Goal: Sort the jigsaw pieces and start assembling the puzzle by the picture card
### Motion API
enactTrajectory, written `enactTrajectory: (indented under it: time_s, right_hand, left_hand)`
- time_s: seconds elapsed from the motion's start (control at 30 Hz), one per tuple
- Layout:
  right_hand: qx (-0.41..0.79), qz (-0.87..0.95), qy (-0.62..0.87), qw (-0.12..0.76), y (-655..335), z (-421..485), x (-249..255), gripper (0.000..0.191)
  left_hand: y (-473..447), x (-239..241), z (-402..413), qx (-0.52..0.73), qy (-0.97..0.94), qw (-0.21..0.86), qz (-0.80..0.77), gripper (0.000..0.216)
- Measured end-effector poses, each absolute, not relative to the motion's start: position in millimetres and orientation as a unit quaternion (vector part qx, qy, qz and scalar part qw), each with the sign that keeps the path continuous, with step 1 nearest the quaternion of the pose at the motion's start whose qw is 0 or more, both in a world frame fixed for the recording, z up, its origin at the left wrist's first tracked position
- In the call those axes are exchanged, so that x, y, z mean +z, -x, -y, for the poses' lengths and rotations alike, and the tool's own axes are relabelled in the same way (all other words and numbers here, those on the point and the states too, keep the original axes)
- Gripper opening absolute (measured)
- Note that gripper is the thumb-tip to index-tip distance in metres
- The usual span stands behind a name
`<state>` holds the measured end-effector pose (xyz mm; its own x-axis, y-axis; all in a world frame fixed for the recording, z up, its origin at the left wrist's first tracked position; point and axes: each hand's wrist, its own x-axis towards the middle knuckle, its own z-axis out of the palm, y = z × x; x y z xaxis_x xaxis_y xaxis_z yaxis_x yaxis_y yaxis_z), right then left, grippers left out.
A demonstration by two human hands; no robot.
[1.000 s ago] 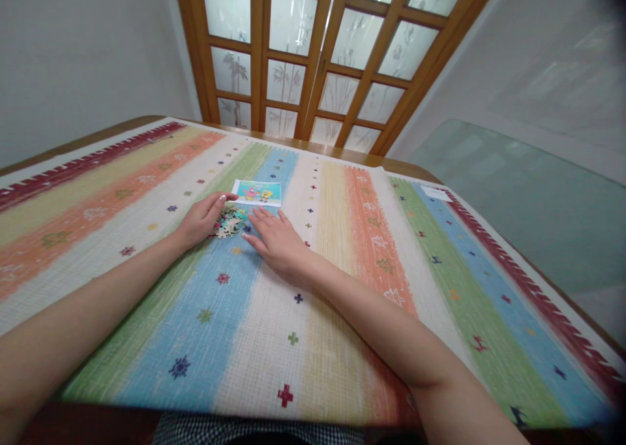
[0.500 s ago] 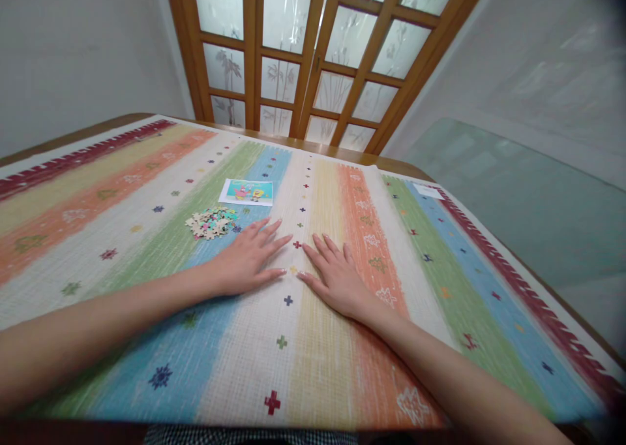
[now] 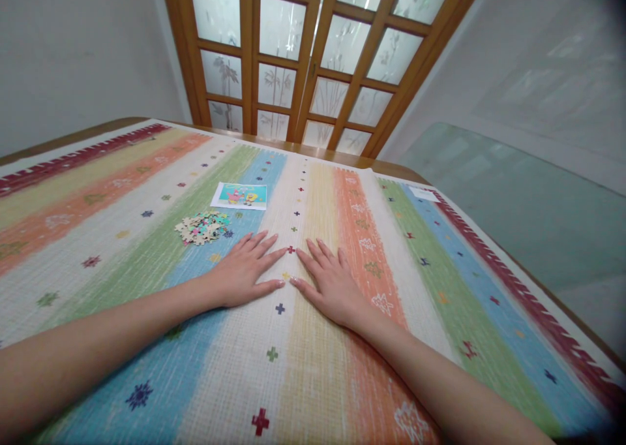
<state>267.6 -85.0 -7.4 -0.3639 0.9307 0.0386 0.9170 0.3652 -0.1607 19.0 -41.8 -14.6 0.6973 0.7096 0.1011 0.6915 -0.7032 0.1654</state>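
My left hand (image 3: 247, 269) lies palm down on the striped tablecloth (image 3: 313, 340), fingers spread and holding nothing. Beside it, my right hand (image 3: 330, 282) rests flat in the same way, its fingertips close to those of the left. Up and to the left of my left hand is a heap of jigsaw puzzle pieces (image 3: 201, 228), loosely piled, some showing bare backs and some bright colours. Just beyond the heap lies a picture card (image 3: 239, 196) with a pink and a yellow cartoon figure on turquoise. Neither hand touches the pieces or the card.
A small white paper (image 3: 423, 194) lies toward the far right of the cloth. Past the table's far edge stand wooden doors (image 3: 298, 60) with frosted panes. A pale green glass-like panel (image 3: 513, 197) is along the right side, and a grey wall (image 3: 83, 53) is at left.
The camera view has shifted slightly, so the table and its things sit a little lower and further left. Both hands stay flat in the same place on the cloth.
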Motion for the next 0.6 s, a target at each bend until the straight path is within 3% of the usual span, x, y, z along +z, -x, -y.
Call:
enactTrajectory:
  time_s: [0.6]
  right_hand:
    - [0.056,0.824,0.56,0.068,-268.7,84.8,-9.9,0.067]
  left_hand:
    - [-19.5,-12.9,40.3,0.077,-0.918,0.07,-0.383,0.074]
